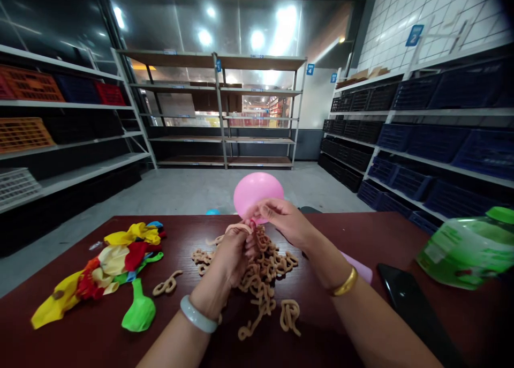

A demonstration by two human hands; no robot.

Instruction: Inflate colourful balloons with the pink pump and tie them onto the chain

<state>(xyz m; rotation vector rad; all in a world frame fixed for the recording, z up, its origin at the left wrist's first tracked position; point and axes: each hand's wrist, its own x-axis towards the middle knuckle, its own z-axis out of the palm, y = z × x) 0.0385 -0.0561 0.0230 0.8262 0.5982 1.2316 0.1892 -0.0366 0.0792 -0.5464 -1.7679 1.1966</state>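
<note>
An inflated pink balloon (258, 188) stands above the far side of the table, its neck at my hands. My left hand (239, 250) is closed around the neck, and a length of tan cord (240, 227) lies across its fingers. My right hand (283, 220) is at the near side of the balloon, fingers bent together by the neck; what they pinch is hidden. Under both hands spreads a tangled heap of tan, rope-like cords (263, 287). A loose coil of cord (289, 315) lies just nearer to me.
Limp balloons (128, 255) in several colours and a green balloon (138, 309) lie at left. A black phone (413, 303), a lilac cylinder (359, 266) and a green-capped jug (466, 250) are at right. Shelves with crates (421, 143) surround the dark red table (333, 330).
</note>
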